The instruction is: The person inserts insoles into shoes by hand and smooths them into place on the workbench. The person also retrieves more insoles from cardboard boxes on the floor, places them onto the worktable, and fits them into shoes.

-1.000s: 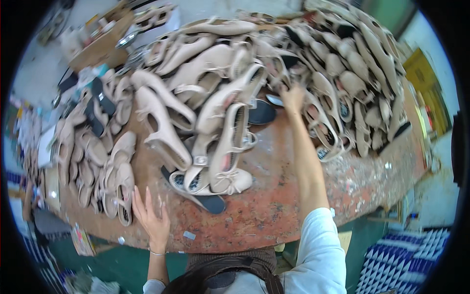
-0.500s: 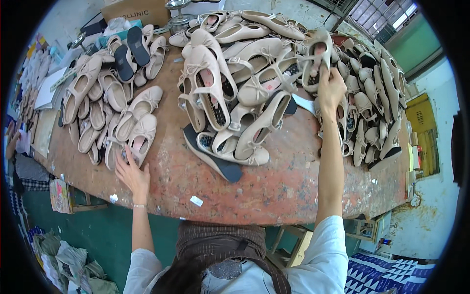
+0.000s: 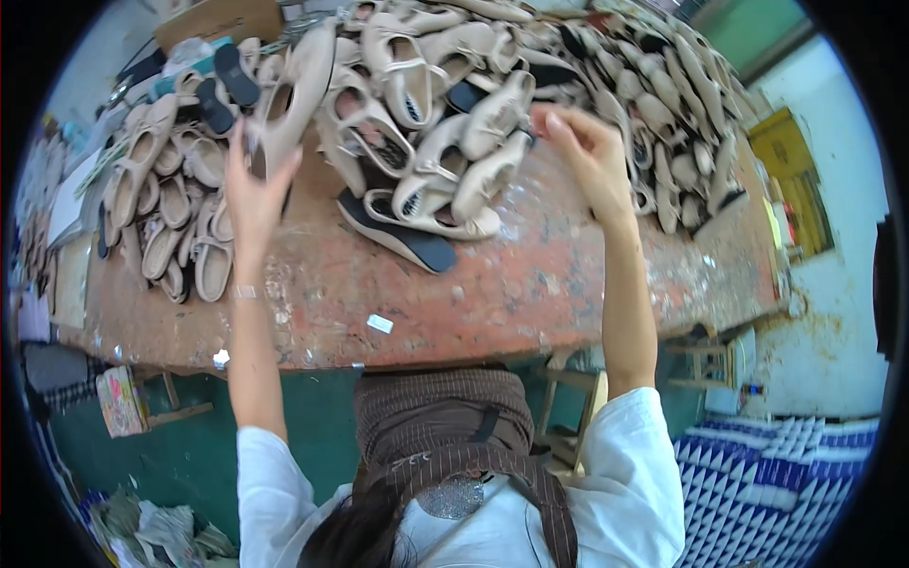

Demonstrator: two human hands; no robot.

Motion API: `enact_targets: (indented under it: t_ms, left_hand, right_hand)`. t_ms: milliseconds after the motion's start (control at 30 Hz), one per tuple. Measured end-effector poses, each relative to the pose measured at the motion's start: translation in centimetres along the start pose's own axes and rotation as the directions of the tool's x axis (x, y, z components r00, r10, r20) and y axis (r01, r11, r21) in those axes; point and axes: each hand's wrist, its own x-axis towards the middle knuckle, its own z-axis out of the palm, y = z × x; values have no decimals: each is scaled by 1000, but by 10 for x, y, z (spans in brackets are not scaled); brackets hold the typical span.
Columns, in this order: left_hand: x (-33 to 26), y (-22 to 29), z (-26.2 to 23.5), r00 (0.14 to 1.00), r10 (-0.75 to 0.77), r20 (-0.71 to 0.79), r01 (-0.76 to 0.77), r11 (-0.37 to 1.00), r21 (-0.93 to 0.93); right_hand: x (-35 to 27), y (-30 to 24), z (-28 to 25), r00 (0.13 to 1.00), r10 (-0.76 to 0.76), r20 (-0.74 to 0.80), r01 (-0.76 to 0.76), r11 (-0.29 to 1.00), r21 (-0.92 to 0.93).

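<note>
My left hand (image 3: 254,194) grips a beige flat shoe (image 3: 301,90) at its heel end, thumb on one side and fingers on the other. The shoe is raised and tilted over the table, toe pointing away. My right hand (image 3: 589,156) is blurred, its fingers loosely curved and apart with nothing visible between them. Its fingertips are close beside the heel of a beige bow-trimmed shoe (image 3: 497,115) in the middle pile; whether they touch cannot be made out. Below that shoe lies a similar one (image 3: 490,177), and a strapped shoe (image 3: 402,71) lies farther back.
A left pile of beige shoes (image 3: 175,204) and a larger right pile (image 3: 663,123) flank the middle one on the worn reddish table (image 3: 454,317). A dark-soled shoe (image 3: 402,232) lies at the middle pile's near edge. A cardboard box (image 3: 218,24) stands behind.
My left hand has picked up a shoe from the left pile and raised it. My right hand has come from the right pile toward the middle, where another shoe now lies. The view has shifted.
</note>
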Motion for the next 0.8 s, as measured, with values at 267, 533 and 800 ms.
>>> enact_targets:
  t_ms: [267, 533, 800]
  left_hand:
    - [89, -111, 121, 757, 369, 539, -578, 762, 291]
    - [49, -100, 157, 559, 756, 339, -792, 368, 487]
    - [-77, 50, 197, 748, 590, 305, -655, 729, 197]
  right_hand:
    - [-353, 84, -38, 648, 530, -546, -724, 651, -227]
    - [-651, 24, 108, -487, 511, -708, -873, -283, 397]
    - [-688, 19, 275, -778, 470, -417, -613, -419, 670]
